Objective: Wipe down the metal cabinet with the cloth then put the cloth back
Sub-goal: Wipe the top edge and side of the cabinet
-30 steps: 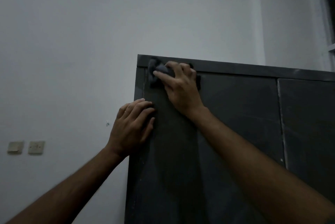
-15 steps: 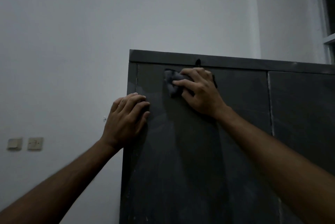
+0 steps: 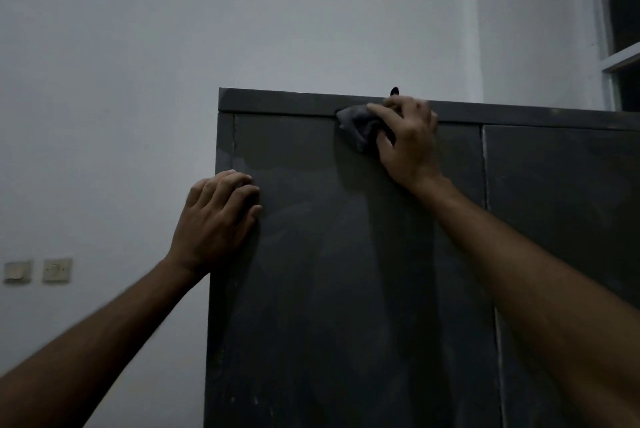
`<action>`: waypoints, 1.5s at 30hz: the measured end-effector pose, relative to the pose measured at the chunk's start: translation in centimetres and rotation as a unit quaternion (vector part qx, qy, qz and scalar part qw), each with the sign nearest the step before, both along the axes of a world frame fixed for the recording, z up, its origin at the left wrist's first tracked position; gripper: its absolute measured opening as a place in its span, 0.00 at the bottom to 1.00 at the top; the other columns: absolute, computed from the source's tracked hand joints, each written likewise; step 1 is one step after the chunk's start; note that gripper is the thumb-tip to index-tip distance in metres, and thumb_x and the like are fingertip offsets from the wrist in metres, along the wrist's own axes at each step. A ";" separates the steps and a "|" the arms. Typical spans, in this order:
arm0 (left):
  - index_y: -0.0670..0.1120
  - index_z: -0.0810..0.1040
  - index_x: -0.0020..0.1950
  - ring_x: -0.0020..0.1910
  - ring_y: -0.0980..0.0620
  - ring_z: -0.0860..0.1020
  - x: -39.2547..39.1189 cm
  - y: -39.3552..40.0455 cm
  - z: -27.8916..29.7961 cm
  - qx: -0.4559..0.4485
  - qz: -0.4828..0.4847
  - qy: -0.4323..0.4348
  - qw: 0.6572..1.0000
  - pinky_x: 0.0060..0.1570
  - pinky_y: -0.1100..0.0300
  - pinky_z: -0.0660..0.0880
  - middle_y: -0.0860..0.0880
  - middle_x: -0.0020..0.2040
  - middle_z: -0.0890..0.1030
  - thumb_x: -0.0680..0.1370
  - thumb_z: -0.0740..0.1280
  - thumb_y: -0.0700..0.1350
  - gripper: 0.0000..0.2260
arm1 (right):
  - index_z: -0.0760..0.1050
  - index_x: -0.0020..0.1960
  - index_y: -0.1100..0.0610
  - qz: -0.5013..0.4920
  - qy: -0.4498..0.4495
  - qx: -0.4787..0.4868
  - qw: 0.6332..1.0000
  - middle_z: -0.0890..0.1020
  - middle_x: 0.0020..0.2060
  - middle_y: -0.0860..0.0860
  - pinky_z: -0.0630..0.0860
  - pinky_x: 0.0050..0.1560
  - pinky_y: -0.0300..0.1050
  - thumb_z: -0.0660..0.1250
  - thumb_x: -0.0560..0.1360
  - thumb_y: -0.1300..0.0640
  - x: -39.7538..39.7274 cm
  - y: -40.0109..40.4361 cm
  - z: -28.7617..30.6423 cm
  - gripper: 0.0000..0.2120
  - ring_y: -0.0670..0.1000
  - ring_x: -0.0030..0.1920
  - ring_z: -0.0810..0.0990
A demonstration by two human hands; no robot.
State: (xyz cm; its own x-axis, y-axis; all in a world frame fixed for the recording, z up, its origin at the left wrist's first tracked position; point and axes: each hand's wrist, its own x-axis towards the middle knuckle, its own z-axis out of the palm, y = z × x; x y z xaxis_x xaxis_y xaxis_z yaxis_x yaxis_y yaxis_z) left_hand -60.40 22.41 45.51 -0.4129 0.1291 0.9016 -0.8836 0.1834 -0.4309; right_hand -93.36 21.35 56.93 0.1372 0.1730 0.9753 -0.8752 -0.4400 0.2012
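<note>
Two hands up: my right hand [image 3: 407,140] fingers clench the cloth [image 3: 356,129] against the cabinet [image 3: 346,271] top; left hand [image 3: 216,219] flat, empty. Bunched cloth could slip free below my fingers.

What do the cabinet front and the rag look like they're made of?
Cabinet: looks like painted sheet metal with a dark matte finish. It has flat panels, thin straight seams, pale scuffs and smears, and no grain.
Cloth: soft grey fabric, bunched into folds under the right hand. The weave is too dim to tell.
Left hand rests flat on the door.
</note>
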 end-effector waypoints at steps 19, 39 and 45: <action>0.43 0.71 0.75 0.76 0.41 0.64 -7.4 0.3 -1.3 0.121 0.016 0.000 0.993 0.76 0.47 0.57 0.42 0.75 0.69 0.81 0.57 0.60 0.29 | 0.76 0.67 0.50 -0.014 0.002 -0.008 1.000 0.76 0.60 0.54 0.64 0.59 0.54 0.64 0.75 0.56 -4.4 -1.9 -1.2 0.20 0.57 0.61 0.68; 0.42 0.70 0.74 0.75 0.39 0.65 -8.3 0.6 -1.5 0.111 0.032 0.004 0.993 0.75 0.43 0.60 0.40 0.74 0.69 0.79 0.58 0.63 0.32 | 0.76 0.66 0.52 -0.073 -0.061 0.012 0.995 0.75 0.57 0.56 0.68 0.52 0.56 0.61 0.73 0.51 -11.7 -2.2 -0.9 0.22 0.61 0.56 0.71; 0.42 0.70 0.75 0.76 0.40 0.65 -8.0 0.4 -1.5 0.106 0.038 0.001 0.994 0.76 0.45 0.58 0.41 0.75 0.69 0.79 0.59 0.62 0.32 | 0.77 0.65 0.50 -0.024 -0.025 0.031 0.999 0.76 0.57 0.55 0.69 0.51 0.56 0.63 0.74 0.53 -2.4 -1.0 2.0 0.20 0.62 0.56 0.73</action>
